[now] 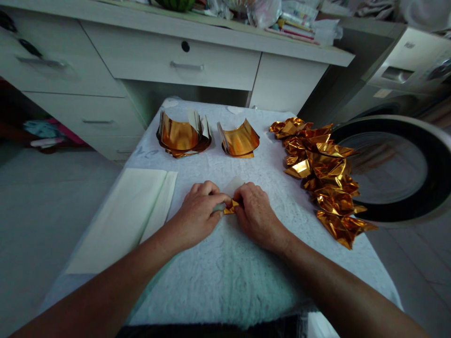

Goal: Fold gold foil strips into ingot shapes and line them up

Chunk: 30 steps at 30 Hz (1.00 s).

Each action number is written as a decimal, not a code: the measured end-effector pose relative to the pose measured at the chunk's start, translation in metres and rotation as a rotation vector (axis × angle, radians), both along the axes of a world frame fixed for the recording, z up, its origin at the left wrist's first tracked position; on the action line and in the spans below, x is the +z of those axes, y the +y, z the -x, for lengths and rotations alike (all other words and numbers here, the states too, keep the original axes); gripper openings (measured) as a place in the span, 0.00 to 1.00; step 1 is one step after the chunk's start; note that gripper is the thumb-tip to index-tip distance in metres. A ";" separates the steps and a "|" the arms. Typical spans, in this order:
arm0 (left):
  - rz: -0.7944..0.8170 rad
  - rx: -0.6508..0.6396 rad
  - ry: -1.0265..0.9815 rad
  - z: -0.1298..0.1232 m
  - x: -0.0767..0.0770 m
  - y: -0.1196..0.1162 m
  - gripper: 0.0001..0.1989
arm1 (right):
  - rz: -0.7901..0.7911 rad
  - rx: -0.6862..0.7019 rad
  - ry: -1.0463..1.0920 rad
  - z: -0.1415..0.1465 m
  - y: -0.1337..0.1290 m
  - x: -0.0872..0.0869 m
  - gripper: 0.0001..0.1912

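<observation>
At the middle of the cloth-covered table, my left hand (202, 209) and my right hand (256, 213) meet over a small piece of gold foil paper (230, 208). Fingers and thumbs of both hands pinch it from either side, and most of it is hidden under them. A pale, whitish flap (234, 184) sticks out just beyond the fingertips. Farther back stand two stacks of curved gold foil sheets, a thicker left stack (179, 136) and a thinner right stack (241, 140). Along the right side lies a pile of folded gold foil pieces (324, 173).
Cream paper sheets (116, 211) lie flat at the table's left. A white drawer cabinet (183, 61) stands behind, its top holding bags and a green-striped melon (176, 3). A washing machine (398, 80) with its round door (394, 169) swung out borders the right edge.
</observation>
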<state>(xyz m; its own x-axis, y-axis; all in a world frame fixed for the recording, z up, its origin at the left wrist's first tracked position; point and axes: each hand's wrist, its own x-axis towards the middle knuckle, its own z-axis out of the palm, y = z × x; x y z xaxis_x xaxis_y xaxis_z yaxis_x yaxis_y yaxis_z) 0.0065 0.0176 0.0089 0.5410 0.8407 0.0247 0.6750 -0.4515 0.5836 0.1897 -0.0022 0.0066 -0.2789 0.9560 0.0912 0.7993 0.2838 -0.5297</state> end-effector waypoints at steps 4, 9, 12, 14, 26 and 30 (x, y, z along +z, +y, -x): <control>-0.013 -0.021 0.010 0.000 -0.001 0.001 0.16 | -0.011 -0.014 -0.031 0.003 -0.002 0.001 0.05; -0.003 -0.019 0.020 0.000 0.000 0.002 0.15 | -0.013 -0.035 -0.062 0.007 -0.002 0.002 0.09; -0.002 -0.007 0.023 -0.001 -0.001 0.003 0.13 | -0.015 -0.035 -0.064 0.007 -0.002 0.002 0.11; -0.009 -0.009 0.021 -0.001 -0.002 0.003 0.12 | -0.015 -0.030 -0.057 0.007 -0.002 0.002 0.12; -0.009 -0.004 0.049 -0.001 -0.002 0.004 0.14 | -0.040 0.061 0.036 -0.004 0.001 -0.008 0.25; -0.009 -0.004 0.048 -0.001 -0.001 0.003 0.14 | -0.014 0.095 0.046 -0.007 0.002 -0.007 0.31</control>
